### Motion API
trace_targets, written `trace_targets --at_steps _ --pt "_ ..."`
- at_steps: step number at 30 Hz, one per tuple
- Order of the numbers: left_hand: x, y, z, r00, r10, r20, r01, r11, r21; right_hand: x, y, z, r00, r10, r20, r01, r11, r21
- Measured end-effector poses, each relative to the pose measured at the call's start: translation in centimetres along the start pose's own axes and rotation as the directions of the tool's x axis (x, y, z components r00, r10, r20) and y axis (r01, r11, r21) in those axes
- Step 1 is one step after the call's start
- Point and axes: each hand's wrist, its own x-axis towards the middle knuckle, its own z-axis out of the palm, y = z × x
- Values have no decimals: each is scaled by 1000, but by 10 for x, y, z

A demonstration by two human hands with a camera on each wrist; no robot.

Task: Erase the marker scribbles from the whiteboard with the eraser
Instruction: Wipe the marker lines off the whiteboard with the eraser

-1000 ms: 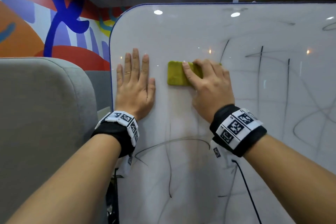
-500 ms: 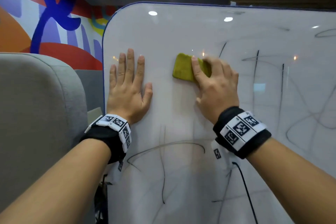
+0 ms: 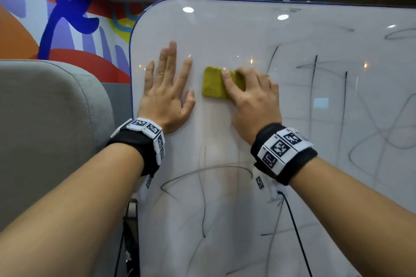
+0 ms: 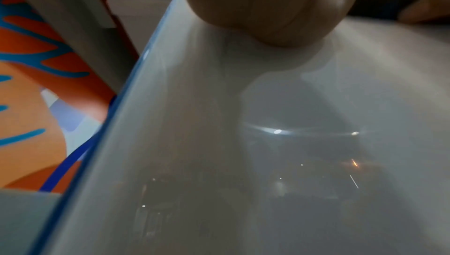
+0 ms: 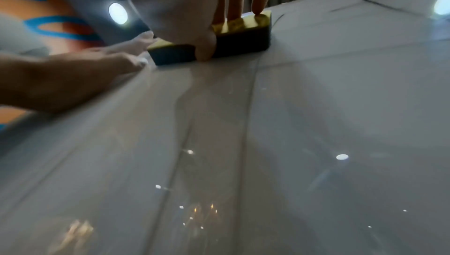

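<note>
A yellow-backed eraser (image 3: 213,83) with a dark felt base (image 5: 238,43) lies flat against the whiteboard (image 3: 225,36). My right hand (image 3: 252,94) grips it, thumb on its lower edge and fingers over its top. My left hand (image 3: 167,87) lies flat on the board just left of the eraser, fingers straight and spread. Black marker scribbles (image 3: 315,96) cover the board's right side, and thinner lines (image 3: 203,186) run below both hands. The left wrist view shows the heel of my left hand (image 4: 265,9) pressed on the board.
A grey padded panel (image 3: 51,130) stands left of the board's blue-trimmed edge (image 3: 131,74). A colourful mural wall (image 3: 56,18) is behind it. A black cable (image 3: 297,231) hangs from my right wristband across the lower board.
The eraser and my right hand slid up and rightward, then came back left toward my left hand. My left hand stayed flat on the board.
</note>
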Motion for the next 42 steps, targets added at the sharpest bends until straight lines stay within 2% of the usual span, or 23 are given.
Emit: trace_targets --at_steps 3,6,9,13,14,16,19,23,28,31,35,39,42 --pt "6 -1 1 1000 6 -10 -6 1000 -7 -11 -14 2 999 32 18 -32 999 24" --pt "-1 3 6 999 -36 -37 35 999 -19 -60 -36 9 998 -22 55 21 1000 21" --pt "-3 3 9 999 -37 -29 37 999 -10 -96 -45 14 983 -139 119 140 990 3" --pt "-1 3 12 999 -32 -27 32 999 3 -80 -23 11 939 -335 84 338 941 -24" --pt "-2 4 12 999 -31 -34 32 999 5 -75 -19 10 940 -333 71 336 941 -34" --pt "-3 4 10 999 -27 -41 27 1000 2 -72 -21 10 967 -249 59 251 968 -28" --pt "-3 3 7 999 -23 -44 23 1000 2 -92 -39 12 983 -163 89 163 987 10" --pt "-6 4 5 1000 -30 -1 30 1000 -4 -130 -52 14 961 -251 116 245 967 65" --pt "-50 4 15 1000 19 9 -19 1000 -1 -105 -42 12 944 -307 118 302 952 53" --pt "-69 -3 16 998 49 32 -50 999 14 -102 -43 13 955 -272 115 266 962 63" --pt "-75 -1 14 998 34 45 -35 999 22 -139 -58 16 974 -193 122 185 980 74" --pt "-87 1 13 998 22 58 -23 1000 13 -185 -70 19 963 -219 156 205 973 103" --pt "-101 4 14 996 4 90 -5 1000 6 -185 -67 18 954 -256 153 241 964 110"
